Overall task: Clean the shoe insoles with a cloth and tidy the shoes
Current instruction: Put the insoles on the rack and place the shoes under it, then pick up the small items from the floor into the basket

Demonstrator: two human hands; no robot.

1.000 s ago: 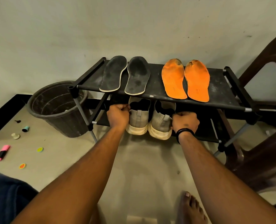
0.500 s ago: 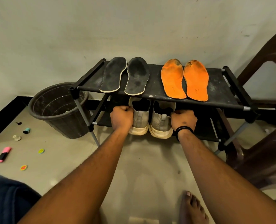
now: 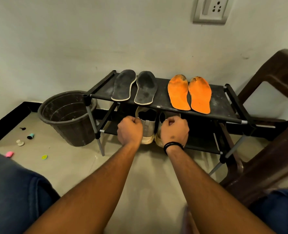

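Observation:
Two grey-white shoes stand heel-out on the lower shelf of a black shoe rack (image 3: 219,103). My left hand (image 3: 129,131) grips the collar edge of the left shoe (image 3: 148,128). My right hand (image 3: 174,130) is curled over the heel of the right shoe (image 3: 158,141), hiding most of it. On the dusty top shelf lie two black insoles (image 3: 123,85) (image 3: 145,87) and two orange insoles (image 3: 177,92) (image 3: 199,95). No cloth is in view.
A dark plastic bucket (image 3: 67,115) stands against the rack's left leg. A brown plastic chair (image 3: 274,132) crowds the rack's right side. Small bits lie on the floor at left: a teal cap (image 3: 31,136), a pink marker (image 3: 9,154). A wall socket (image 3: 210,9) is above.
My hands have drawn closer together; the right one slid left from beside the right shoe onto its heel. The view has pulled back and up, showing more wall.

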